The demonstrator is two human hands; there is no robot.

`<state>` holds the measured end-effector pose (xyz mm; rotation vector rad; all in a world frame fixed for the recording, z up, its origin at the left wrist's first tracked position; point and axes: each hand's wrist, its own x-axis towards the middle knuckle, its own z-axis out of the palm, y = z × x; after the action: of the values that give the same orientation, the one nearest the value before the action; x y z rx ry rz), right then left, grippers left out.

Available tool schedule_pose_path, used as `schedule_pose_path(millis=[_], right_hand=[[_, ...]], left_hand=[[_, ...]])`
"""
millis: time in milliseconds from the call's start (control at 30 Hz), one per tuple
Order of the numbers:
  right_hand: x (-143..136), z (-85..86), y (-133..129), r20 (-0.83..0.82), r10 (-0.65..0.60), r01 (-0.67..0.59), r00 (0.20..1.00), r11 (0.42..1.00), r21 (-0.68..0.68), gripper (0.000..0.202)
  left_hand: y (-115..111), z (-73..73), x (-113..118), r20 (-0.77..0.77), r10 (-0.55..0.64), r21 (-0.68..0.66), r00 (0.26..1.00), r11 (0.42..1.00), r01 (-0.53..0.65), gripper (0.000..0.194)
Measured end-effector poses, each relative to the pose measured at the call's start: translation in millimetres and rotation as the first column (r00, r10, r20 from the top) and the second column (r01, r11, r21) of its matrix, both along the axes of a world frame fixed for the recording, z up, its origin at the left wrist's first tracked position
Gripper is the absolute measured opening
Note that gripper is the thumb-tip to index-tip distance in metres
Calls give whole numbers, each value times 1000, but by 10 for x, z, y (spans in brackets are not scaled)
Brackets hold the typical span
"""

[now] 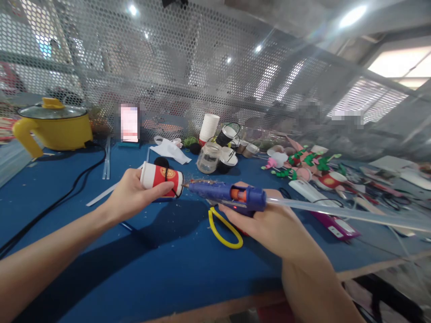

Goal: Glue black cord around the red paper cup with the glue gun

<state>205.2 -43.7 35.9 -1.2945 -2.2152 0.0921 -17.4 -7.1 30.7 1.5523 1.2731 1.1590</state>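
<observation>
My left hand (pixel 134 193) is closed round a small red and white paper cup (pixel 158 175) that lies on its side, with a gold emblem and a thin black cord on it. In my right hand (pixel 269 220) is a blue hot glue gun (pixel 225 193), a long clear glue stick (pixel 323 211) running out of its back to the right. The gun's nozzle points left, at the cup's end; whether it touches, I cannot tell. Below the gun, on the blue table, lie scissors with a yellow handle (pixel 227 235), partly hidden by my right hand.
A yellow electric pot (pixel 60 130) and a phone (pixel 129 123) stand at the back left. Behind the cup are a glass jar (pixel 208 158) and stacked white cups (pixel 208 128). To the right lie green and pink craft pieces (pixel 303 163) and a purple and white power strip (pixel 332 224).
</observation>
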Motion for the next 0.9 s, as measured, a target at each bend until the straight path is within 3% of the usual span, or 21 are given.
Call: schedule_pose_path(millis=[333, 567, 633, 700, 800, 900], right_hand=[[5, -22, 19, -37, 16, -16, 999, 1000, -6, 11], [-23, 56, 53, -100, 33, -23, 994, 995, 95, 17], [-8, 54, 92, -177, 15, -12, 984, 1000, 20, 13], [15, 41, 146, -291, -31, -13, 956, 989, -148, 14], [47, 14, 241, -476, -90, -114, 875, 917, -382, 18], [63, -5, 351, -666, -128, -224, 735, 881, -417, 21]], left_hand=[[-2, -20, -17, -54, -35, 48, 998, 998, 38, 12], [-2, -59, -35, -116, -40, 57, 992, 997, 47, 17], [-6, -62, -38, -129, -44, 62, 991, 997, 52, 18], [-17, -52, -37, -140, -45, 68, 989, 996, 54, 19], [-33, -21, -28, -121, -32, 103, 992, 994, 44, 17], [-27, -4, -28, -66, -32, 105, 997, 994, 39, 15]])
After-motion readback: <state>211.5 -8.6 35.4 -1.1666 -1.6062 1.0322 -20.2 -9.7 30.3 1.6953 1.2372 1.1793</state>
